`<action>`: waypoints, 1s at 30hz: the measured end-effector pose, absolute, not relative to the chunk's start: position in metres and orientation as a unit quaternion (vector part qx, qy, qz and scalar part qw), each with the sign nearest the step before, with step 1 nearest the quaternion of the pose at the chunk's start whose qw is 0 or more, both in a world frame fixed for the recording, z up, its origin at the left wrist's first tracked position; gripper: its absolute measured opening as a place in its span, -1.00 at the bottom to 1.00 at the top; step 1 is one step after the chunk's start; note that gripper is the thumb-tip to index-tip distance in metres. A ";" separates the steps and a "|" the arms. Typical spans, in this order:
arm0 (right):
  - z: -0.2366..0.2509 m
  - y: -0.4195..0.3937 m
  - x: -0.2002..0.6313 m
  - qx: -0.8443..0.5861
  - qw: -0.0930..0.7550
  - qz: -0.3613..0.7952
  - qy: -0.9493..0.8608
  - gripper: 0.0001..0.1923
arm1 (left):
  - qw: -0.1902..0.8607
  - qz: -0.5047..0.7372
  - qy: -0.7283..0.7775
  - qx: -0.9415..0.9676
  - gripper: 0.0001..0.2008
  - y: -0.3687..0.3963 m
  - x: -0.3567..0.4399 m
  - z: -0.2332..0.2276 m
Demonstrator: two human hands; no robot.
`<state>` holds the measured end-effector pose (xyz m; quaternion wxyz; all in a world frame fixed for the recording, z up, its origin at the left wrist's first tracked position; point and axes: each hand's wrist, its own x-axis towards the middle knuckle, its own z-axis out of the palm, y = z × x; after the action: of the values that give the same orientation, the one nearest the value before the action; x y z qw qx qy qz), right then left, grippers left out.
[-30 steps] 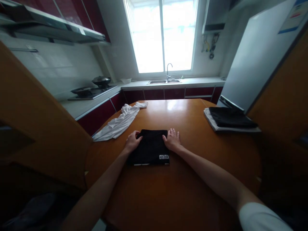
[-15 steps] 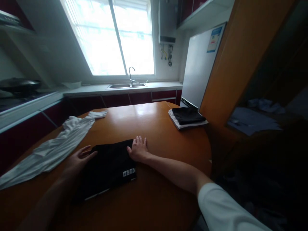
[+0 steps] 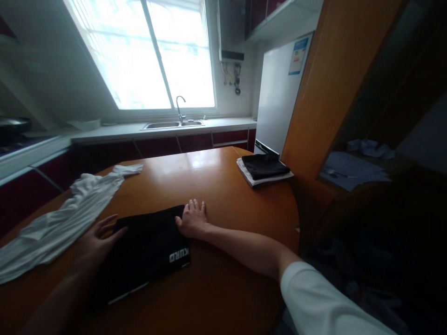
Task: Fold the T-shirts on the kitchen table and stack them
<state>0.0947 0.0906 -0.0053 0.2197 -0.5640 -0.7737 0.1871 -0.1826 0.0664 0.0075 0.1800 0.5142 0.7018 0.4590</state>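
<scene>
A black folded garment (image 3: 150,253) with white lettering near its right corner lies flat on the wooden table (image 3: 216,200). At its left side is my left hand (image 3: 96,242), thumb and fingers apart, with the thumb over the cloth's edge. My right hand (image 3: 193,219) rests at the far right corner, fingers spread on the table and thumb touching the cloth. Left of the garment, a white garment (image 3: 75,216) is stretched out in loose wrinkles. A folded black garment (image 3: 265,166) sits on top of folded white cloth (image 3: 248,175) at the table's right.
Behind the table runs a counter (image 3: 118,130) with a sink (image 3: 162,125) and a faucet (image 3: 180,109) under the window. A fridge (image 3: 279,93) stands at the back right, beside an orange wooden panel (image 3: 321,93). Papers or cloths (image 3: 352,170) lie on a dark surface at right.
The view has turned slightly to the right, so everything shifts left. My left hand has slid a little outward along the black garment's left side. My right hand stays at its far corner.
</scene>
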 end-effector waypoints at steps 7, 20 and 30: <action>-0.007 0.096 0.096 -0.556 0.253 0.209 -0.763 -0.34 | 0.219 0.555 0.644 0.479 -0.39 0.051 -0.160 0.029; 0.002 0.110 0.098 -0.255 0.492 0.683 -0.475 -0.43 | 0.197 0.689 0.534 0.449 -0.20 0.020 -0.138 0.064; 0.087 0.112 0.157 -0.215 0.595 0.589 -0.502 -0.66 | 0.214 0.735 0.427 0.480 0.24 0.038 -0.106 0.112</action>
<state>0.1574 0.1119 0.0868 0.5954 -0.2146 -0.5022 0.5892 -0.1057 0.0378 0.1117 0.2144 0.4805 0.4270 0.7354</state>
